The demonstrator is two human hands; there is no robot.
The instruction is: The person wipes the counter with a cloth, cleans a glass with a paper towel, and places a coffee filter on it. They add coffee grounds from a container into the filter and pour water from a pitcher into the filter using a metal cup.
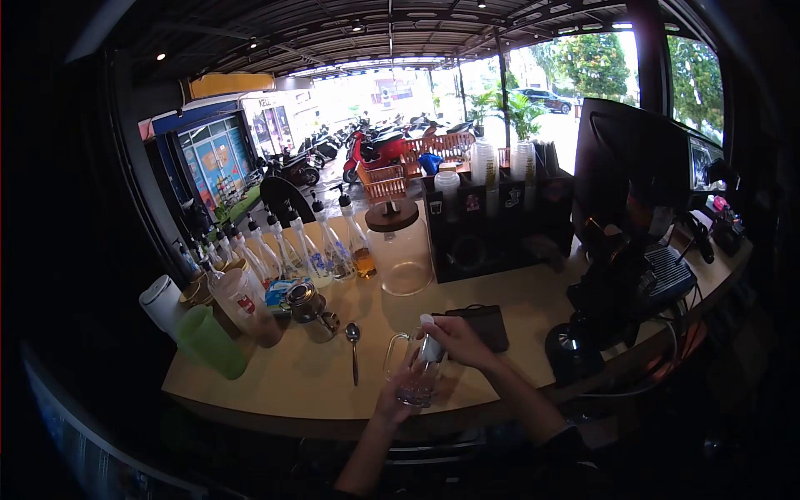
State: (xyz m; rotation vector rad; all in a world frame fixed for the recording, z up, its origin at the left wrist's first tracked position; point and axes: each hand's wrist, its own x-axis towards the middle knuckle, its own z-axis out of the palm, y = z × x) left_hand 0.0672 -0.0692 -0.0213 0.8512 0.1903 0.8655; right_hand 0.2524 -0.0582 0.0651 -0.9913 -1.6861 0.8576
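A clear glass mug with a side handle is tilted over the front of the counter. My left hand is closed around its lower part. At the mug's mouth, my right hand grips a small white piece that looks like tissue; more white shows inside the glass, below the fingers. To the left on the wood lies a metal spoon, beside a stainless steel pot. Behind my right hand is a flat black case.
Several pump-top syrup bottles line the counter's left back. A large lidded jar stands beside a black organizer with stacked plastic cups. Green and clear pitchers sit left; a dark machine and cables are right.
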